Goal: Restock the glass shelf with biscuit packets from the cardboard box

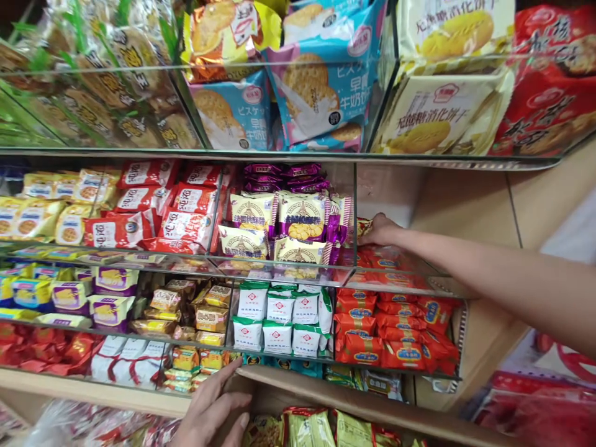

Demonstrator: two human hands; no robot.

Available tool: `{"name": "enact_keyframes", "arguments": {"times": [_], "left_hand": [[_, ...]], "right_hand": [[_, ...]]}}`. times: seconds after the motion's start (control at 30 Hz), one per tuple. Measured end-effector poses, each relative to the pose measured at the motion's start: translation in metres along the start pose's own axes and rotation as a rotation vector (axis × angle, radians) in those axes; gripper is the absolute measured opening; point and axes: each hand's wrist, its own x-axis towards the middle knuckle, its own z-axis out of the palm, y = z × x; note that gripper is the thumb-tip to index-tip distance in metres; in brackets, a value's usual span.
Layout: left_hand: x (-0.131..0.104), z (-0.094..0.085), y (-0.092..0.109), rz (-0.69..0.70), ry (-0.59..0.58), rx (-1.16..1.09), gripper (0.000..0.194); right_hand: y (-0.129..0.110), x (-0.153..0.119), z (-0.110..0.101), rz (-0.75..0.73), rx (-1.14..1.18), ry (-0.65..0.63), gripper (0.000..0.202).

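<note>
My right hand [384, 231] reaches into the right-end compartment of the middle shelf. Its fingers are closed around a small gold-and-red snack packet [364, 226], mostly hidden by the divider edge and the hand. At the bottom of the view, my left hand [212, 406] grips the left end of an open cardboard box [326, 390], with its fingers over the rim. Inside the box lie several green-gold snack packets [305, 428]. Left of my right hand, behind a clear divider, sit cream-and-purple biscuit packets [302, 217].
Clear plastic fronts and dividers edge the shelves. Red packets [358, 332] fill the compartment below my right hand, with white-and-green packets [279, 310] beside them. Blue biscuit bags [321, 87] stand on the shelf above, whose front edge [288, 155] juts out.
</note>
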Motion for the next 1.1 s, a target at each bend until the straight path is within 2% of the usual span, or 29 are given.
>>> {"name": "enact_keyframes", "arguments": {"times": [0.07,0.13,0.27,0.47,0.7,0.83,0.9,1.0,1.1], "left_hand": [[-0.002,0.000,0.001,-0.013,-0.011,-0.010,0.014],[-0.004,0.001,0.002,-0.030,-0.019,-0.028,0.015],[-0.006,0.001,0.003,-0.066,-0.046,-0.042,0.016],[-0.006,-0.001,0.002,-0.055,-0.077,-0.027,0.014],[-0.008,0.009,0.005,-0.128,0.063,-0.137,0.013],[-0.006,0.010,0.005,-0.121,0.082,-0.149,0.012],[-0.005,0.007,0.005,-0.109,0.052,-0.128,0.011],[-0.004,0.003,0.007,-0.059,-0.020,-0.089,0.014],[-0.006,0.002,0.009,-0.048,-0.025,-0.068,0.016]], "right_hand": [[0.003,0.003,-0.001,-0.021,-0.038,0.059,0.074],[0.005,0.006,0.000,-0.103,-0.099,0.097,0.072],[0.007,0.010,0.002,-0.248,-0.197,0.051,0.057],[0.008,0.013,0.004,-0.181,-0.185,0.052,0.067],[0.005,0.012,0.002,-0.138,-0.151,0.040,0.087],[0.003,0.009,-0.003,-0.094,-0.182,0.049,0.099],[0.002,0.007,-0.004,-0.088,-0.219,0.057,0.096],[-0.004,0.005,-0.011,-0.128,-0.350,0.070,0.080],[-0.019,-0.008,-0.030,-0.192,-0.465,0.082,0.057]]}}
